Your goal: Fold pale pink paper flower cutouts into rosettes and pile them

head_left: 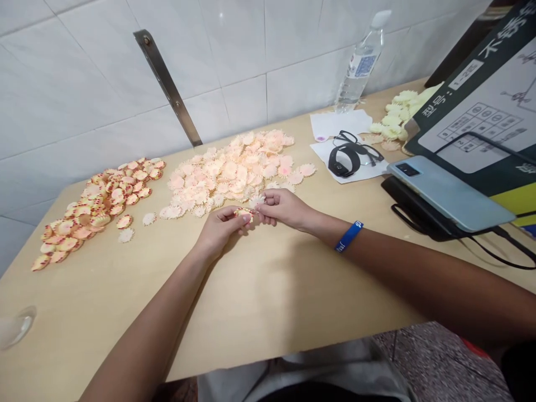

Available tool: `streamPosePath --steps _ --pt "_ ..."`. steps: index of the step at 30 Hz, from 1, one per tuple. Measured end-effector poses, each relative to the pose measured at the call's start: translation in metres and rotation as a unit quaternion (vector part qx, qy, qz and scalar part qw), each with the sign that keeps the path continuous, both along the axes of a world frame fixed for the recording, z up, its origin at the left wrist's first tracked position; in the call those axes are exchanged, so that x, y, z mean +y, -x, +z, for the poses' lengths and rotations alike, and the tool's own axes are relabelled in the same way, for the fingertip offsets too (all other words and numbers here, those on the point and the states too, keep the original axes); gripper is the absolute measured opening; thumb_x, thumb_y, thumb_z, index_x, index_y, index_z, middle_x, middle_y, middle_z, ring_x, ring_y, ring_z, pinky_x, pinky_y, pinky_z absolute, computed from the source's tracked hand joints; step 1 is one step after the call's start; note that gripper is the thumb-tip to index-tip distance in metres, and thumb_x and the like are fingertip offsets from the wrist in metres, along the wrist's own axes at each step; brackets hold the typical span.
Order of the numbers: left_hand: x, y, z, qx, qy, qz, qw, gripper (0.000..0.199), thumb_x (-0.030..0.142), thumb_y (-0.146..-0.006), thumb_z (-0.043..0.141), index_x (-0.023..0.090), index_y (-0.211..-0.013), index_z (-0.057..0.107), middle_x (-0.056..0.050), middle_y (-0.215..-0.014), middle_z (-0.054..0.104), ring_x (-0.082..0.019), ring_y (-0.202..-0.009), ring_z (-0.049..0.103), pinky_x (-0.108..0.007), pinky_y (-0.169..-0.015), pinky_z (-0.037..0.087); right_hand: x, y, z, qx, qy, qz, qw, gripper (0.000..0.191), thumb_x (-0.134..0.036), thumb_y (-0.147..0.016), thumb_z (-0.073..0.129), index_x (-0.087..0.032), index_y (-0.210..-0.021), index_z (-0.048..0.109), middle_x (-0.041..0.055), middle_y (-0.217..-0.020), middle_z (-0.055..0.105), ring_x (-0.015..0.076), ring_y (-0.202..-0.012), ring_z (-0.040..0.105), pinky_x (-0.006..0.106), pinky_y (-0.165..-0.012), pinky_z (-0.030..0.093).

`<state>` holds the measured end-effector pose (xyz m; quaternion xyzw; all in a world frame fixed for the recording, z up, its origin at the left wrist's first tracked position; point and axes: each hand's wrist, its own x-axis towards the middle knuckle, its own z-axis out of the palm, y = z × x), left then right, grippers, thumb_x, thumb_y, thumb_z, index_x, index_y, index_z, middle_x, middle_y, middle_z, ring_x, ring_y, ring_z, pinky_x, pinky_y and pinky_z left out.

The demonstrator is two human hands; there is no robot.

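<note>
My left hand (223, 228) pinches a small scalloped flower piece (243, 213), yellow with red edges, over the middle of the table. Close against it, my right hand (281, 207) is closed on a pale flower piece (257, 201) with a jagged rim. The two pieces are nearly touching; fingers hide part of each. Just beyond my hands lies a broad heap of pale pink flower pieces (228, 170). To the left spreads a pile of red-edged yellow flower pieces (104, 198), with a few loose pieces between the heaps.
Along the back right stand a water bottle (360, 67) and papers (341, 123) bearing glasses (371, 153) and a black wristband (344, 160). A phone (452, 192), a printed box (481, 100) and pale green flower pieces (396, 114) are at right. A clear cup (17, 329) is at left.
</note>
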<state>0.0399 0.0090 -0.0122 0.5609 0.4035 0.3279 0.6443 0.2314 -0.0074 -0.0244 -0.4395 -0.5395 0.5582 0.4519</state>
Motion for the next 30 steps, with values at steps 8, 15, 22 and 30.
streamPosePath --steps 8,15,22,30 --pt "0.001 0.002 0.002 -0.023 0.016 -0.009 1.0 0.026 0.037 -0.067 0.085 0.015 -0.08 0.078 -0.003 -0.07 0.067 -0.009 -0.062 0.056 -0.021 -0.06 0.046 -0.001 -0.003 0.003 0.022 0.01 0.007 1.0 0.029 -0.034 -0.073 0.076 -0.016 -0.068 0.055 0.0005 -0.059 0.063 0.0079 -0.048 0.055 0.017 -0.041 0.043" --pt "0.001 0.001 0.006 -0.026 0.021 -0.012 0.999 0.031 0.037 -0.065 0.086 0.016 -0.087 0.079 -0.002 -0.068 0.066 -0.009 -0.062 0.054 -0.021 -0.06 0.044 0.001 -0.004 0.002 0.037 0.014 0.021 0.999 0.036 -0.041 -0.07 0.08 -0.015 -0.068 0.056 0.0026 -0.063 0.065 0.0087 -0.049 0.055 0.019 -0.041 0.043" --pt "-0.003 0.0 0.008 -0.053 0.039 0.022 0.998 0.027 0.034 -0.065 0.084 0.012 -0.074 0.071 -0.005 -0.076 0.069 -0.008 -0.06 0.056 -0.021 -0.061 0.046 0.003 -0.012 0.003 0.162 0.063 -0.026 0.984 0.043 -0.045 -0.067 0.082 -0.018 -0.073 0.049 -0.0047 -0.061 0.055 0.0056 -0.046 0.044 0.017 -0.038 0.033" --pt "-0.003 -0.002 0.006 -0.074 0.06 0.053 0.994 0.032 0.02 -0.066 0.076 0.017 -0.079 0.047 -0.003 -0.073 0.07 -0.013 -0.058 0.065 -0.024 -0.058 0.051 0.0 -0.019 0.014 0.284 0.107 0.006 0.953 0.034 -0.023 -0.066 0.08 -0.02 -0.078 0.049 -0.0035 -0.08 0.049 0.0063 -0.059 0.039 0.015 -0.043 0.031"
